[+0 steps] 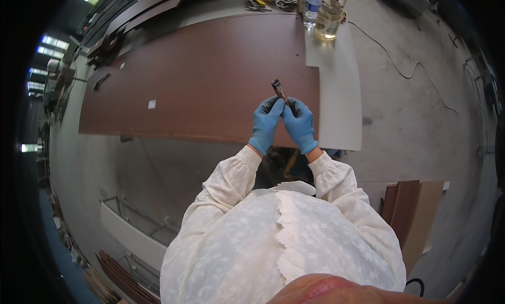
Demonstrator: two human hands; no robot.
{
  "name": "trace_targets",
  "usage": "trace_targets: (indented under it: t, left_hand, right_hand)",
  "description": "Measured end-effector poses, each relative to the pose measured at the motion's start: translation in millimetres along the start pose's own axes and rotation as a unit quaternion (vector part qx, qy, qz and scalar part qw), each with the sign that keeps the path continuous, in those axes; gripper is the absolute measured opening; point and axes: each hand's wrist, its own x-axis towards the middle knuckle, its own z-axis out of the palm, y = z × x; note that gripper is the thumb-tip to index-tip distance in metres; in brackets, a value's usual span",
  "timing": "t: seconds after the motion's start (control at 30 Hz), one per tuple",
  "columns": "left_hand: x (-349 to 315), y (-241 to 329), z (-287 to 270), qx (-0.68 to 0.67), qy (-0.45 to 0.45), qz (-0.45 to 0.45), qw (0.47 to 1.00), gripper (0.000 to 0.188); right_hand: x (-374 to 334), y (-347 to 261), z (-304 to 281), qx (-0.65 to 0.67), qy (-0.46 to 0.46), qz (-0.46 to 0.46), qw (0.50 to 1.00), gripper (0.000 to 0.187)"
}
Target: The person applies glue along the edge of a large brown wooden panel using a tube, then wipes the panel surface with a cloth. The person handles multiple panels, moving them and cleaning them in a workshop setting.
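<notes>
From my remote place I see the blue-gloved left hand (266, 122) and right hand (300, 126) meeting, both with fingers curled closed on the lower part of a slim dark cylinder (277, 87). I cannot tell which hand carries more. Its upper end sticks out uncovered, perhaps so it is well visible. It is over the brown panel (210, 77), near the right edge. The clear jug (328, 21) stands beyond, probably out of the way.

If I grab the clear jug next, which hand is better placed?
Likely your right hand: it sits nearer the clear jug than your left hand. Both hands are at the dark tube, though.
</notes>
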Motion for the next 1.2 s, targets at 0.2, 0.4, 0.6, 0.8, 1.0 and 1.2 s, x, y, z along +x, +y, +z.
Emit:
trace_targets:
  t: [0.2, 0.4, 0.6, 0.8, 1.0, 1.2]
  left_hand:
    - [162.0, 38.1, -57.9, 0.0, -0.021, -0.07, 0.997, 0.025]
    - [371.3, 46.9, -97.0, 0.061, -0.019, 0.008, 0.998, 0.017]
    - [589.3, 46.5, -104.8, 0.186, 0.082, 0.043, 0.978, 0.023]
    - [690.2, 55.0, -74.6, 0.469, 0.202, -0.053, 0.858, 0.043]
    - [710.7, 51.3, -52.9, 0.573, 0.187, -0.088, 0.793, 0.052]
    - [720.3, 44.6, -50.3, 0.642, 0.208, -0.062, 0.735, 0.05]
  right_hand:
    - [122.3, 27.9, 102.7, -0.102, 0.042, -0.033, 0.993, 0.027]
    - [202.2, 88.7, 117.6, -0.508, 0.115, -0.134, 0.843, 0.05]
    - [203.0, 119.2, 113.9, -0.535, 0.071, -0.065, 0.84, 0.049]
    - [211.7, 108.5, 114.8, -0.526, 0.059, -0.042, 0.847, 0.048]
    - [215.1, 106.6, 114.1, -0.516, 0.051, -0.023, 0.854, 0.047]
    - [217.5, 108.0, 114.3, -0.523, 0.05, -0.016, 0.851, 0.047]
